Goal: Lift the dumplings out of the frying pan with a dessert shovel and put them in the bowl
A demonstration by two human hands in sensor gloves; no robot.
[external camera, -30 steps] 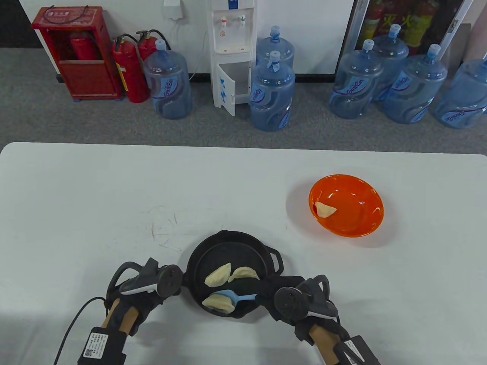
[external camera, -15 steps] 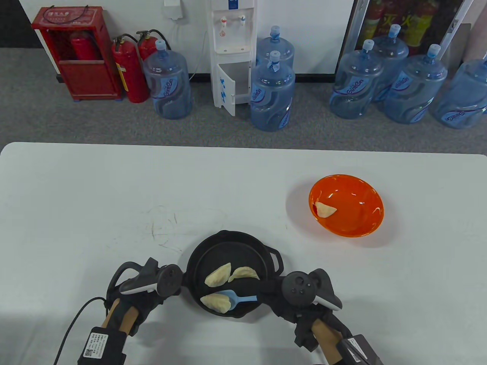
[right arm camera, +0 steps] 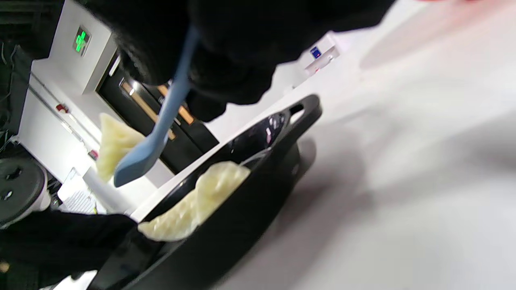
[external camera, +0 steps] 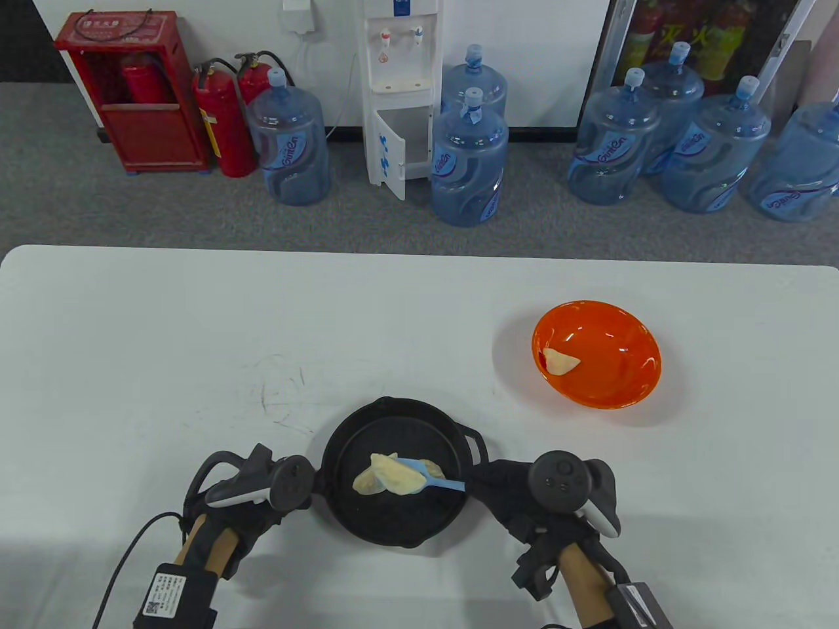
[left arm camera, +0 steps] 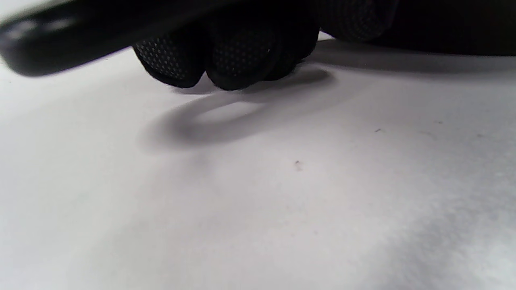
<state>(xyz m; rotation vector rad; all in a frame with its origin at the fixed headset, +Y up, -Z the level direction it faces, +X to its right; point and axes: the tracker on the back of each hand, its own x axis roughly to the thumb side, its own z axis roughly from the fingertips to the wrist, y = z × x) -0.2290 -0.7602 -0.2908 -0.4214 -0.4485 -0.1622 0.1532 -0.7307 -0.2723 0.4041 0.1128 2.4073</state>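
Observation:
A black frying pan (external camera: 400, 524) sits near the table's front edge. My right hand (external camera: 501, 488) grips the handle of a blue dessert shovel (external camera: 438, 481). One pale dumpling (external camera: 401, 478) lies on the shovel blade, raised above the pan. In the right wrist view that dumpling (right arm camera: 111, 141) rides on the shovel (right arm camera: 161, 121), clear of the pan (right arm camera: 250, 193). Two more dumplings (right arm camera: 201, 197) lie inside the pan. My left hand (external camera: 252, 517) is at the pan's left side; its gloved fingers (left arm camera: 225, 56) curl round a black bar, apparently the handle. The orange bowl (external camera: 609, 386) at the right holds one dumpling (external camera: 561, 360).
The white table (external camera: 164, 341) stretches wide to the left and behind the pan. On the floor beyond its far edge stand several blue water bottles (external camera: 468, 157), a water dispenser (external camera: 400, 85) and red fire extinguishers (external camera: 223, 118).
My right hand has moved right and up, lifting the near dumpling out of the pan on the shovel. The left hand and pan have stayed put.

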